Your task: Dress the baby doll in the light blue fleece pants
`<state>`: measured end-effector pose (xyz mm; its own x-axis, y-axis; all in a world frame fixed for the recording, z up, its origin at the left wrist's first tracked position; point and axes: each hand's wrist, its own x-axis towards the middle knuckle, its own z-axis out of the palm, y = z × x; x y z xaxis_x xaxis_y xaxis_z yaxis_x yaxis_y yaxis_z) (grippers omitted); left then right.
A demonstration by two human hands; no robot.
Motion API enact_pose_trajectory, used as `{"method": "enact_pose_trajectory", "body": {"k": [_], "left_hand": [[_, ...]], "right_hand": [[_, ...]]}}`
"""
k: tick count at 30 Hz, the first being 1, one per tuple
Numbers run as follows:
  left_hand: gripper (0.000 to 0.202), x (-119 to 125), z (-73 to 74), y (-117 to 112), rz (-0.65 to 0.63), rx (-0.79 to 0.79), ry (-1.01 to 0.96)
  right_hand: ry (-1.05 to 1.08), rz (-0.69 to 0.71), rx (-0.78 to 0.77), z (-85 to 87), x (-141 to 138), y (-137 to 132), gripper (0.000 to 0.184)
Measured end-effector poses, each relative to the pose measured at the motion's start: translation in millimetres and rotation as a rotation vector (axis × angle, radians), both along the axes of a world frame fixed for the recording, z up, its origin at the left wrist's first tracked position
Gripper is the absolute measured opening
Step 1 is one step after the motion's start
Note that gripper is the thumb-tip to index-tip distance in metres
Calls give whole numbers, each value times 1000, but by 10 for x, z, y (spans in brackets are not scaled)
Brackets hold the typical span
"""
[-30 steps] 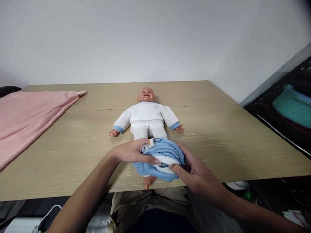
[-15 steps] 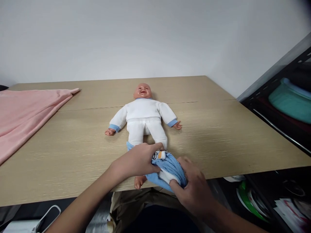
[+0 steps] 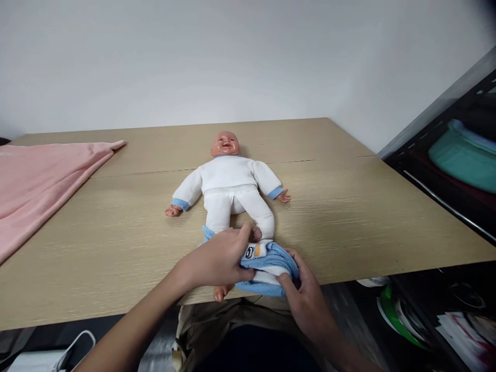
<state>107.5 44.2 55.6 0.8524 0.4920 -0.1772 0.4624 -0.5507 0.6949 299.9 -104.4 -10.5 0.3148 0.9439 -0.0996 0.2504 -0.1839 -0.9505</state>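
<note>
The doll (image 3: 228, 173) lies on its back at the centre of the frame, head toward the top and legs toward the bottom; the blue cloth (image 3: 271, 268) is at the lower centre, bunched over its lower legs, with a strip showing left of the wrist. The left hand (image 3: 228, 256) grasps the bunch's left side, thumb in front; the right hand (image 3: 302, 289) pinches its right side, thumb on the white band; the two-sided hold probably keeps the folds gathered and spread, and the doll's feet-near position likely puts the legs within easy reach. One foot (image 3: 220, 293) pokes out below the left hand; whether the other is inside the cloth I cannot tell.

The table (image 3: 341, 222) has its near edge along the lower frame, right by the foot and bunch, so room there looks tight; its surface reaches far to the right, giving sideways room; the pink cloth (image 3: 46, 186) lies well apart at the left; the rack (image 3: 413, 170) stands beyond the right edge.
</note>
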Motion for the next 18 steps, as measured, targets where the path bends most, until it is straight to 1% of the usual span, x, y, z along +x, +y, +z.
{"method": "enact_pose_trajectory", "body": {"k": [3, 6, 9, 12, 15, 18], "left_hand": [[59, -35, -26, 28, 46, -126, -78], [58, -73, -39, 52, 78, -187, -187], [61, -101, -42, 52, 65, -202, -263], [65, -108, -35, 44, 63, -212, -294], [65, -109, -25, 62, 98, -272, -320], [68, -121, -23, 110, 131, -432, -346]], "right_hand": [[-57, -30, 23, -7, -50, 32, 39], [-84, 12, 62, -12, -61, 55, 37], [52, 50, 67, -18, -40, 80, 27], [174, 17, 88, -50, -20, 133, 19], [258, -23, 87, -112, -16, 194, 28], [329, 18, 55, -149, -44, 214, 39]]}}
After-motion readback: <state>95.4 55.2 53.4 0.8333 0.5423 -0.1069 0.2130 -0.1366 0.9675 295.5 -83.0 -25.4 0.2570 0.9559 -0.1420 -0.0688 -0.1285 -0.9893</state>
